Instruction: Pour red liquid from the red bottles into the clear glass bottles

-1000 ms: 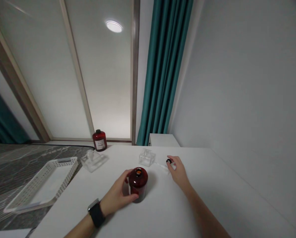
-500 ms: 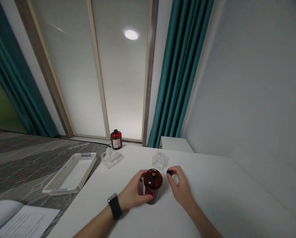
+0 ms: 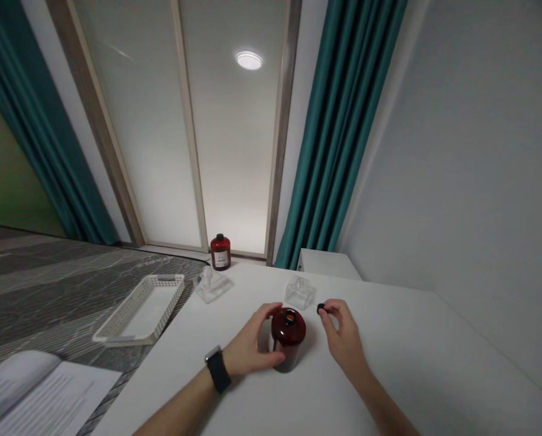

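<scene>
We find the bottle (image 3: pixel 289 333) upright at lower centre, mouth uncapped, gripped between the thumb and fingers of the left hand (image 3: pixel 250 351), which curve round its left side. We note the cap (image 3: pixel 321 309) pinched in the right hand's (image 3: pixel 347 340) fingertips, just right of the bottle. Both forearms reach up from the bottom edge. We cannot tell the bottle's contents. We record a basket (image 3: pixel 169 307) at left.

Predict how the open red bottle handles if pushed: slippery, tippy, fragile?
The open red bottle looks glossy, suggesting slick, probably rigid walls. Its broad, upright body would likely slide before tipping under a low push. Its mouth is uncapped, so any contents might spill if tilted; fill level unclear.
</scene>
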`<state>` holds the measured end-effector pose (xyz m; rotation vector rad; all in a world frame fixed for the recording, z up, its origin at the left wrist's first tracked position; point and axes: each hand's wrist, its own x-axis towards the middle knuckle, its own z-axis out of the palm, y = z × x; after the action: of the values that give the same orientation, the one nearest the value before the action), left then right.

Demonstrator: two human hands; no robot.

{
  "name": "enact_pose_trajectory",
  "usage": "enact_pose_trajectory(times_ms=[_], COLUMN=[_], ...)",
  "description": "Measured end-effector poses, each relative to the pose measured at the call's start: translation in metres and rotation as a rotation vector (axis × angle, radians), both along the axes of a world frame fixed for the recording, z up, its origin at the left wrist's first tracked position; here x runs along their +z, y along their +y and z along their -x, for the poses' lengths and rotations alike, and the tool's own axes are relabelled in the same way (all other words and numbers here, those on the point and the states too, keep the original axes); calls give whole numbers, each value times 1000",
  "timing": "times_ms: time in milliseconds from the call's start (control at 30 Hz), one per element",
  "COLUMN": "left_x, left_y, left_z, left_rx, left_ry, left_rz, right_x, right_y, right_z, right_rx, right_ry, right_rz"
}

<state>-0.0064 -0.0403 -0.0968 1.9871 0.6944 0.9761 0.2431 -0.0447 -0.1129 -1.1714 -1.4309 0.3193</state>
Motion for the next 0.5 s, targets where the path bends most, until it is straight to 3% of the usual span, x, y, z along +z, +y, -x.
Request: enact_pose_trajectory(times_ms=[133, 300, 500], left_x=[-2, -7, -7], left_y=[1, 3, 0], left_z=[-3, -7, -9], left_rx=[-22, -3, 58], left_ry=[-31, -85, -43], left_rz=[24, 78, 56], right_x=[18, 44, 49], right_y=[1, -7, -13], right_z=[6, 30, 45], right_rx=[60, 243, 365], right_ry=[31, 121, 40], right_rz=[1, -52, -68])
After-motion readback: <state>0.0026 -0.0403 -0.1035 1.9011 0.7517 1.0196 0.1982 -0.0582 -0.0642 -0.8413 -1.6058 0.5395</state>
